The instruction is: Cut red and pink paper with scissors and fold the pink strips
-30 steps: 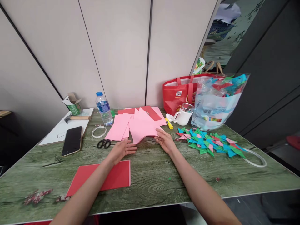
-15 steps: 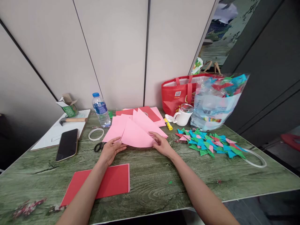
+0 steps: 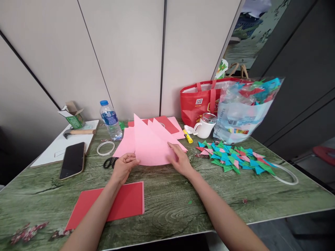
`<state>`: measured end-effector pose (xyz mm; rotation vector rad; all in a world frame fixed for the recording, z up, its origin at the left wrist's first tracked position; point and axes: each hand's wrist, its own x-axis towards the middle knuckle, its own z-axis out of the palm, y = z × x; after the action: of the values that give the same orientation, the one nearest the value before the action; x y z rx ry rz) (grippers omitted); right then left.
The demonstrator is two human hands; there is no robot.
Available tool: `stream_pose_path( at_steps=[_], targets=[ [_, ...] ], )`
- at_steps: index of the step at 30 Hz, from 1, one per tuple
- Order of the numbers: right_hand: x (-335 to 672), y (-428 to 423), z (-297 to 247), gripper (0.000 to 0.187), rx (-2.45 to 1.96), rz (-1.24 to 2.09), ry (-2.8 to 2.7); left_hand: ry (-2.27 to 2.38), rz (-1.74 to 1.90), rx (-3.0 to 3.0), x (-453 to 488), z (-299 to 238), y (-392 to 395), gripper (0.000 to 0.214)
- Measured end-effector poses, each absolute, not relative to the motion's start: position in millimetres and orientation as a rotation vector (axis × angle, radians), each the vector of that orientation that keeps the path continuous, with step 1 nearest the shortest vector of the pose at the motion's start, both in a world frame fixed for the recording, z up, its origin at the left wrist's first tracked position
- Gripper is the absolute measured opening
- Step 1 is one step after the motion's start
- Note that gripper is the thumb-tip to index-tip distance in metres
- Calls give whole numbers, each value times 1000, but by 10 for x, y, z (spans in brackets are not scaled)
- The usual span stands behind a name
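A pink paper sheet [image 3: 151,148], pointed at its upper left corner, is held up between both hands. My left hand [image 3: 125,167] pinches its lower left corner, and my right hand [image 3: 180,161] grips the right edge with the fingers behind or along it. More pink sheets [image 3: 125,141] lie fanned out just behind. Close to my left hand, the scissors [image 3: 108,162] show only their black handles. A stack of red and pink paper [image 3: 128,202] lies partly under my left forearm.
To the left are a phone [image 3: 72,160], a hammer [image 3: 80,131], a tape roll [image 3: 105,148] and a water bottle [image 3: 111,120]. Rightward stand a glue stick [image 3: 187,136], white mug [image 3: 205,127], red bag [image 3: 191,104], plastic bag [image 3: 240,118] and folded paper pieces [image 3: 230,157].
The pink sheet's upper left corner has risen, so the sheet stands more upright. My left fingers have closed in on its lower corner. The view has shifted slightly.
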<state>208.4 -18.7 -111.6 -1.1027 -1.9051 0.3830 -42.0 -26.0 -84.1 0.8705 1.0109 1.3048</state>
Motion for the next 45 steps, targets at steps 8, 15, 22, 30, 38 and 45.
stream_pose_path(
  at_steps=[8,15,22,30,38,45],
  targets=[
    [1914,-299,-1041,99,-985,720,-2076,950,1323,990,-365,-843,-321,37],
    [1935,-301,-953,68,-889,1042,-1944,887,1267,1059,-381,-875,-329,56],
    [1969,-241,-991,52,-908,1334,-1576,860,1136,1201,-406,-845,-337,59],
    [2063,-152,-1084,49,-1186,1254,-1318,913,997,1168,-446,-715,-368,52],
    [2012,-235,-1027,47,-1079,1259,-1659,986,1103,840,-485,-709,-350,40],
    [2044,-206,-1076,42,-1124,1519,-1244,984,1018,820,-534,-707,-345,36]
  ],
)
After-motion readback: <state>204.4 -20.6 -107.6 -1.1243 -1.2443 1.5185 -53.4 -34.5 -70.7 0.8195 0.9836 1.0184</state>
